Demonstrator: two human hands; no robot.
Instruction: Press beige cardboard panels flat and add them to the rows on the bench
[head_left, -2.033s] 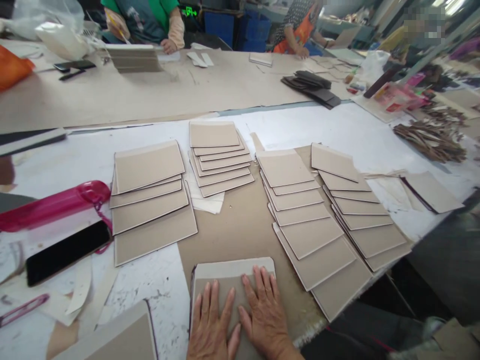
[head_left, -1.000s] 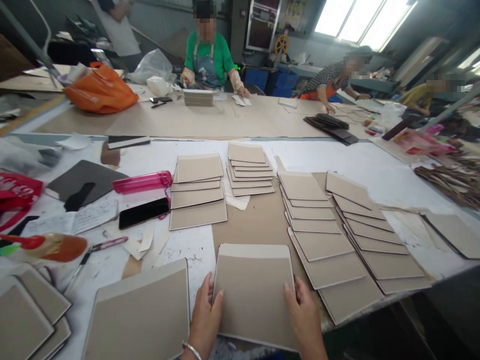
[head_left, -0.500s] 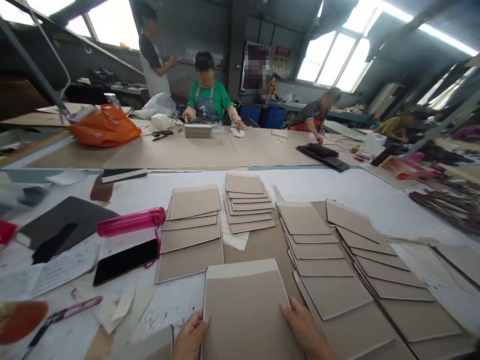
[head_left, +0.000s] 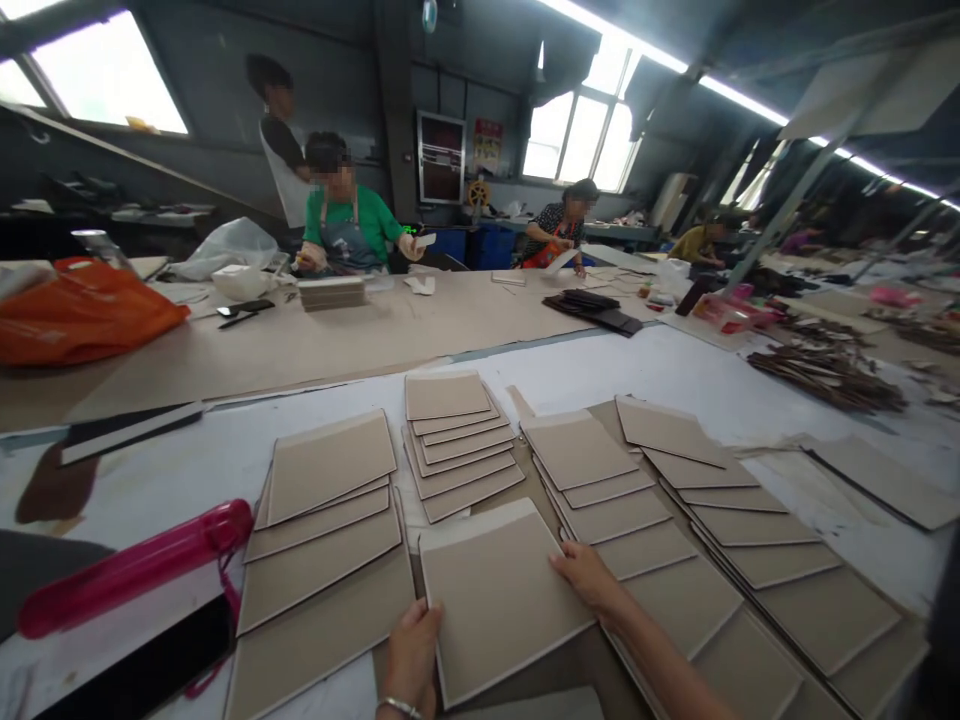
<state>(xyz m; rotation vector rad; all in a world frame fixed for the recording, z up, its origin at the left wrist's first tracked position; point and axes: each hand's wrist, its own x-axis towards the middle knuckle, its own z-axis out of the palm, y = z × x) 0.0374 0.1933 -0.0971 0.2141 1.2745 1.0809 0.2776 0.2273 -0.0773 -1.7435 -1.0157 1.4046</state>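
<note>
A grey-brown cardboard panel with a pale strip along its far edge (head_left: 499,595) lies in front of me, held by both hands. My left hand (head_left: 411,645) grips its near left edge, fingers curled over the rim. My right hand (head_left: 586,576) pinches its right edge. The panel sits just below a fanned stack of like panels (head_left: 459,440). Another fanned stack (head_left: 322,520) lies to the left, and two overlapping rows (head_left: 615,505) run down the right.
A pink bottle (head_left: 127,570) and a black phone (head_left: 142,670) lie at the near left. An orange bag (head_left: 75,310) sits far left. Other people work at the brown table (head_left: 420,320) behind, with dark sheets (head_left: 596,308) and a scrap pile (head_left: 825,375).
Both hands went from pressing flat on the panel to gripping its sides, then carried it forward and up the table. My view has risen from the table toward the room.
</note>
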